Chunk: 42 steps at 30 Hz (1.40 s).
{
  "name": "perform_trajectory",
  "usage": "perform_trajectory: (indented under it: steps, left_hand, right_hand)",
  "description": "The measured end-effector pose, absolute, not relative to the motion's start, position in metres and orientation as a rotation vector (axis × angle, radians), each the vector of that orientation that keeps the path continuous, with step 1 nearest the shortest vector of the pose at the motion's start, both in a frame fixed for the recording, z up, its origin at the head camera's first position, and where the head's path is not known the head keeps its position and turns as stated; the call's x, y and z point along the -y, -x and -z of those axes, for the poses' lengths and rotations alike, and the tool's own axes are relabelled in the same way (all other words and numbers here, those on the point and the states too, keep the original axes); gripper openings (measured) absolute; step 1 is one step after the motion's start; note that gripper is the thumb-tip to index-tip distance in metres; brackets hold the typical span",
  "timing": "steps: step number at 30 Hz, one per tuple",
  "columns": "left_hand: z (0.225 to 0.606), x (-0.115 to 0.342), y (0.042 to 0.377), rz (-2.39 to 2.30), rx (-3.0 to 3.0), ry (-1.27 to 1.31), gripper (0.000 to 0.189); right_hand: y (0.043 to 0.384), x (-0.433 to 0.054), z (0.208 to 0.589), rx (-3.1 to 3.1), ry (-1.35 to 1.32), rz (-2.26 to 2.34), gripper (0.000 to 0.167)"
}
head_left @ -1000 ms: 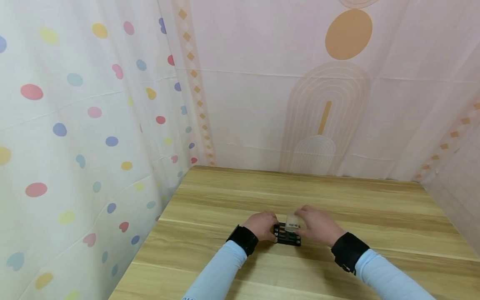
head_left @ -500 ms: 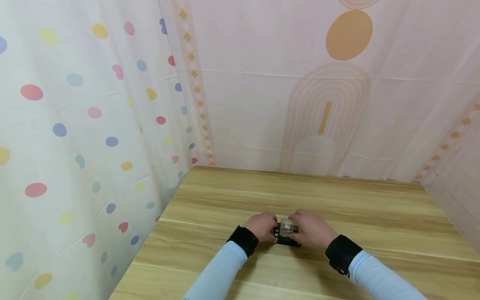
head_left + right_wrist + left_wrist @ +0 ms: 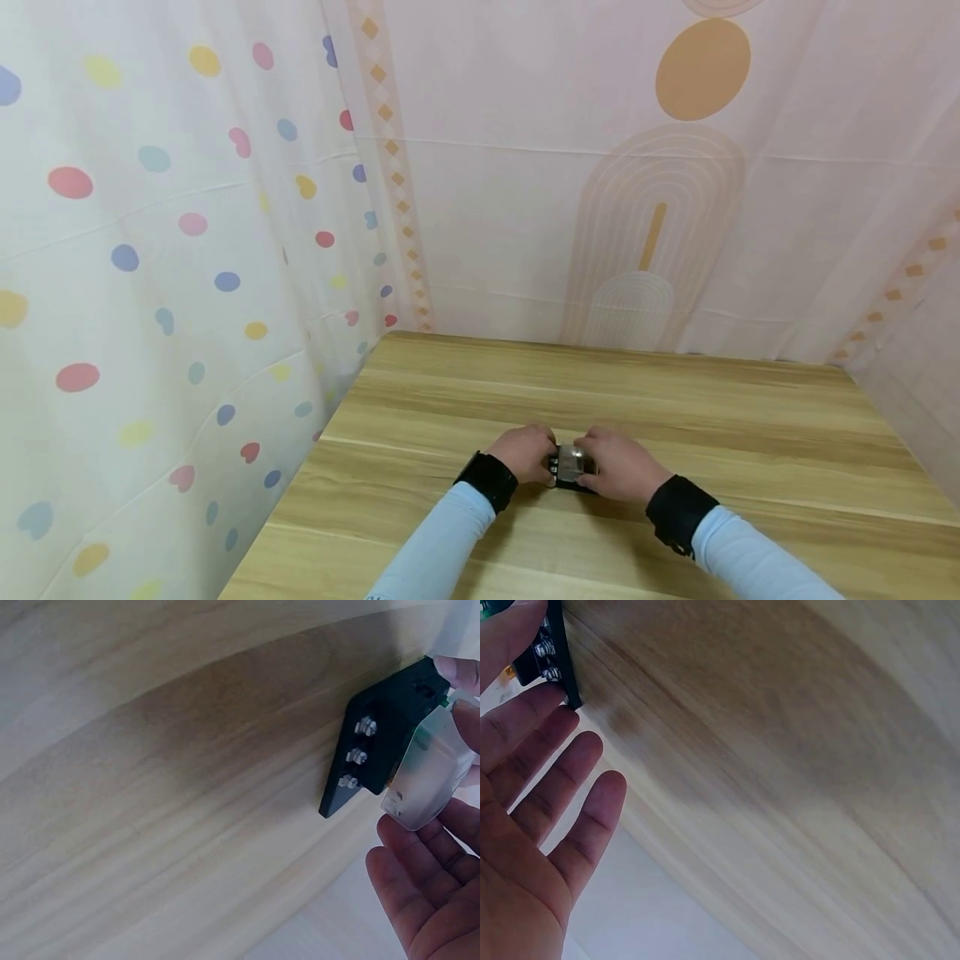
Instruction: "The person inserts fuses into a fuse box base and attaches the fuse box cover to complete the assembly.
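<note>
A black base with screw terminals (image 3: 390,720) lies on the wooden table, and a clear plastic cover (image 3: 429,776) sits over its middle. My left hand (image 3: 522,455) pinches the left end of the base between thumb and fingers. In the left wrist view, several fingers of that hand (image 3: 525,847) extend beside the base's corner. My right hand (image 3: 624,468) grips the cover, thumb on the near side and fingers on the far side. Along the base's exposed edge, silver screws (image 3: 357,755) show. Whether the cover is fully seated cannot be seen.
The wood-grain table (image 3: 450,375) reaches back to a pale pink curtain (image 3: 510,208). A white curtain with coloured dots (image 3: 172,317) hangs along the left side. Each wrist wears a black band (image 3: 679,512).
My right hand has brought the clear cover left and down, from tilted above the base to lying over it. My left hand stays at the base's left end.
</note>
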<state>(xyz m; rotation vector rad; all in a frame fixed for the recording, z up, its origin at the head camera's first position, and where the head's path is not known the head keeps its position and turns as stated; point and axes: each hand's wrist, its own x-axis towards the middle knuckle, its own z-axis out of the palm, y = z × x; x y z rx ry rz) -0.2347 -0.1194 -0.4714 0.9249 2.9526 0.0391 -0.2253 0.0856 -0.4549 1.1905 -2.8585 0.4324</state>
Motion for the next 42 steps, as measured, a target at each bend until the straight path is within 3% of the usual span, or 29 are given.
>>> perform_trajectory:
  steps: [22, 42]
  left_hand:
    - [0.475, 0.119, 0.237, -0.002, -2.962, -0.977, 0.028]
    - [0.469, 0.119, 0.237, -0.012, -2.936, -0.985, 0.021]
  right_hand:
    - [0.229, -0.081, 0.473, 2.755, -1.23, -0.316, 0.041]
    - [0.228, -0.076, 0.464, 2.818, -1.253, -0.341, 0.035]
